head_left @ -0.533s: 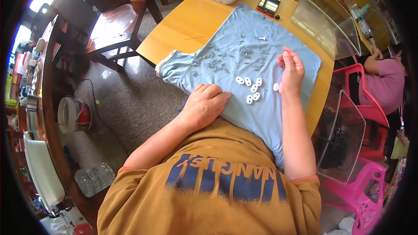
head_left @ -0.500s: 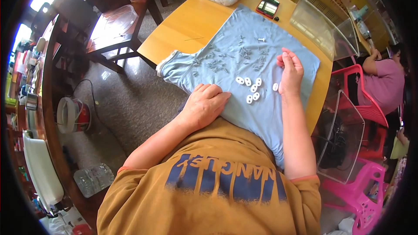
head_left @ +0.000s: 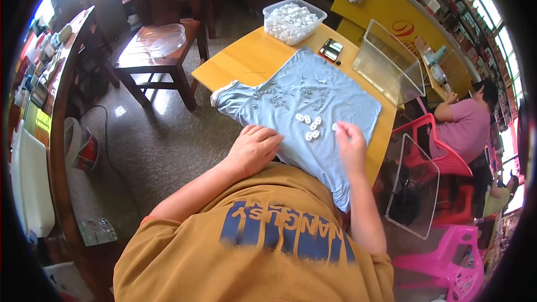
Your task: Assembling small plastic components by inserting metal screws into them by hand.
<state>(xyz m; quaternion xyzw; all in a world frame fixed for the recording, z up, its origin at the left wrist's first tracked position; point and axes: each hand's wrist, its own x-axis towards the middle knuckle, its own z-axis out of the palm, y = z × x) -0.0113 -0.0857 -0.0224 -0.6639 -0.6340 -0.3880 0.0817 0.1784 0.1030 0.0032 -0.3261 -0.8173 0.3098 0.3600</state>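
A light blue T-shirt (head_left: pixel 330 92) lies spread over a wooden table (head_left: pixel 251 59), with one edge hanging toward me. Several small white oval pieces (head_left: pixel 309 126) sit in a cluster on the cloth. My left hand (head_left: pixel 254 146) rests palm down on the shirt's near edge, fingers apart and holding nothing. My right hand (head_left: pixel 351 146) is just right of the cluster, its fingers curled down onto a single white piece (head_left: pixel 334 127). The back of the hand hides whether the fingers grip that piece.
A clear tub of white pieces (head_left: pixel 293 19) stands at the table's far corner, with a small dark device (head_left: pixel 331 50) and a clear plastic bin (head_left: pixel 389 61) beside the shirt. A wooden chair (head_left: pixel 162 50) stands left. A person in pink (head_left: pixel 461 128) sits right, near red and pink chairs.
My right hand has drawn back toward me, from the cloth beyond the cluster down to the single white piece. My left hand stays on the shirt.
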